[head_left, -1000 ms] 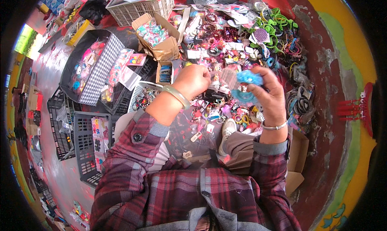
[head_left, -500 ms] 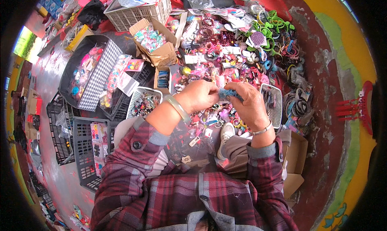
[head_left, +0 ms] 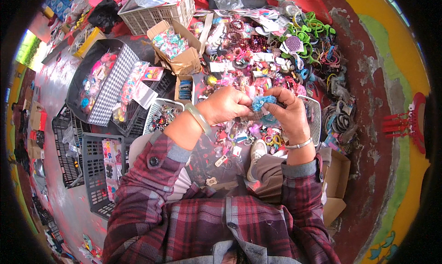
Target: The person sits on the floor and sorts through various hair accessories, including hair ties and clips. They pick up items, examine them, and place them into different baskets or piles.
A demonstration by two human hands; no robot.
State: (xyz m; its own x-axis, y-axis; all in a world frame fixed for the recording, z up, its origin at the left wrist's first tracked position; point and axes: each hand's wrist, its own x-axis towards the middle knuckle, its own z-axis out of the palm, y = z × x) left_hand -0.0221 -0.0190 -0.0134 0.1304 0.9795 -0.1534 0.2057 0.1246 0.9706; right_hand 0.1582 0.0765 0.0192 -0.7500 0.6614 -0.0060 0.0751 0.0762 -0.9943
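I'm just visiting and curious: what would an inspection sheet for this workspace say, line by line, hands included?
Surface: grey floor with red and pink stains.
Things in hand: a fuzzy blue item; its exact kind is unclear.
Clutter: a dense pile of small, colourful accessories, with green bands at its far right.
Left hand: fingers bent beside the blue item; whether they grip anything is unclear.
Right hand: pinches the blue item between thumb and fingers.
Cables: nothing seen.
Surroundings: dark grey crate at left, open cardboard box of wrapped packets beyond the left hand, yellow painted band at far right.
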